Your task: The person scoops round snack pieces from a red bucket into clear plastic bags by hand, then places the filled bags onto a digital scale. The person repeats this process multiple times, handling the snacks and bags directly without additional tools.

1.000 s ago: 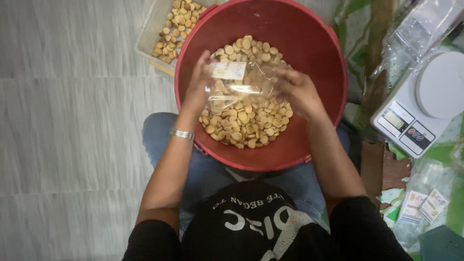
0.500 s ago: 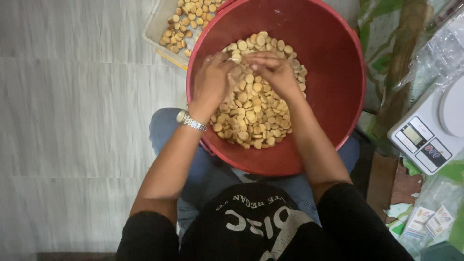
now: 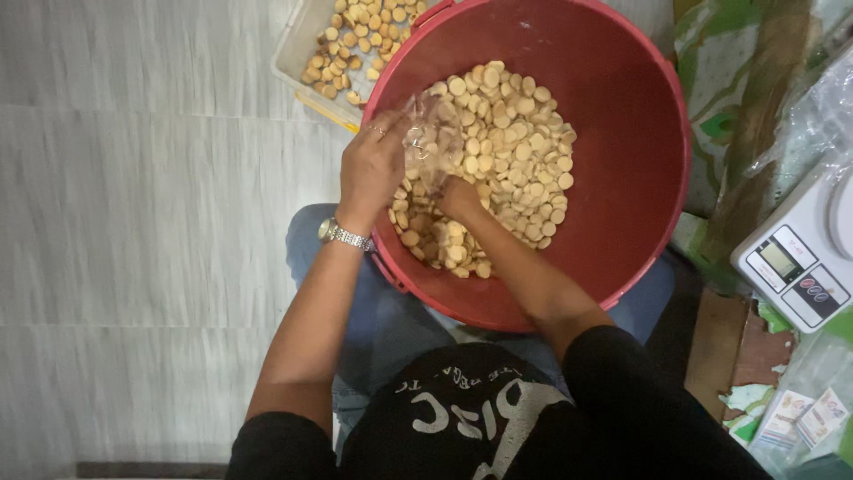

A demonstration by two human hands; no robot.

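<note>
Pale floor tiles (image 3: 133,178) surround the red tub (image 3: 640,178), where the left hand (image 3: 373,169) still grips a clear bag (image 3: 433,142) by its mouth while the right hand (image 3: 458,197), cupped, has now dipped among the biscuits (image 3: 515,151), so filling seems underway.

We think this is a home where snacks get packed by hand. We see a pale tiled floor (image 3: 133,222) to sit on, a big red tub (image 3: 622,151) full of small round biscuits (image 3: 506,151), a white kitchen scale (image 3: 800,258) and clear plastic bags (image 3: 817,116) nearby.
</note>
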